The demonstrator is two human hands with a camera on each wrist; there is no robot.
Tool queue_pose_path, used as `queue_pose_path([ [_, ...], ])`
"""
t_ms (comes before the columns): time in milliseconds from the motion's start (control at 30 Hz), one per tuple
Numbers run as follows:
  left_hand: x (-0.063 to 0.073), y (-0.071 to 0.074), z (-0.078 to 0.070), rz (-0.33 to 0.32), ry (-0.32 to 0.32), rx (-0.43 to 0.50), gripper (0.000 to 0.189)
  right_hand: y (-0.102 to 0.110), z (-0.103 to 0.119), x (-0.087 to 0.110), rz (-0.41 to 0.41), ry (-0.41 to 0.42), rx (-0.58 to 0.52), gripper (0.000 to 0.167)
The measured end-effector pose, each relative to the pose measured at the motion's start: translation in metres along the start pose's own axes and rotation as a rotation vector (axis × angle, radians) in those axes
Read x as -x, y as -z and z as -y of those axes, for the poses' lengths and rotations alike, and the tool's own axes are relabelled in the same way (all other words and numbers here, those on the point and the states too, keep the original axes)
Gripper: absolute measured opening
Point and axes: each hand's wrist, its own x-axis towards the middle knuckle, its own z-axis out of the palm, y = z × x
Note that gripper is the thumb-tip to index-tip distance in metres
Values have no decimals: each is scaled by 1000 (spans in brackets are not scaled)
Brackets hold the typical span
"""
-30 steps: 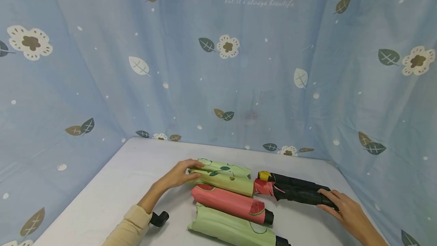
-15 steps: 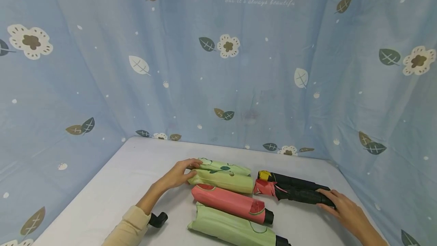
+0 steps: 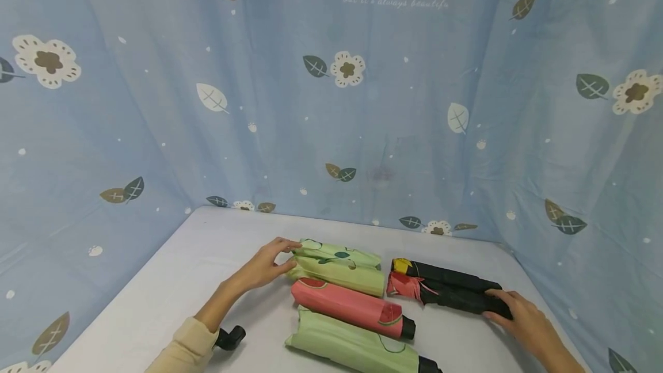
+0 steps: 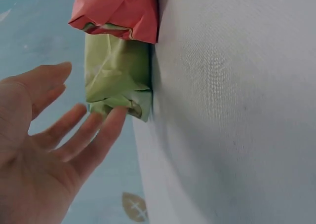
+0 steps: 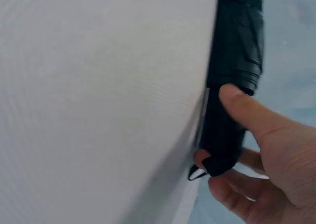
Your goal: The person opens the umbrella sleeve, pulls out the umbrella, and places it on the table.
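Two light green folded umbrellas, a rear one (image 3: 357, 255) and a nearer one (image 3: 344, 274), lie side by side at mid-table. My left hand (image 3: 263, 265) is at their left ends, its fingers loosely spread. In the left wrist view, the fingertips of that hand (image 4: 54, 155) overlap the green end; contact is hard to tell. To the right, a black folded umbrella with a red end (image 3: 449, 296) lies against another with a yellow end (image 3: 445, 273). My right hand (image 3: 525, 322) holds the handle of the red-ended one, thumb and fingers around the black handle (image 5: 224, 130).
In front of the green pair lie a red watermelon-patterned folded umbrella (image 3: 349, 307) and another light green one (image 3: 357, 341), both with black handles toward the right. A small black object (image 3: 231, 337) is beside the left sleeve. Blue printed curtains (image 3: 383, 131) surround the white table (image 3: 233, 246).
My left hand has drawn back slightly left from the green umbrellas. The red-ended black umbrella has shifted a little right and closer against the yellow-ended one, with my right hand on it.
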Motion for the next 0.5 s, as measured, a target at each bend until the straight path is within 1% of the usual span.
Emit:
queue_pose_path([
  [133,8,5,-5,-57,21,-34,38,6,2,2,0,-8,-31,53],
  [200,11,6,-7,-70,14,-55,37,9,3,3,-16,11,-30,49],
  [367,14,4,-14,-69,-46,-97,32,14,7,8,-69,51,-8,43],
  [500,12,0,-22,-69,-99,-103,28,19,14,9,-92,76,1,40],
])
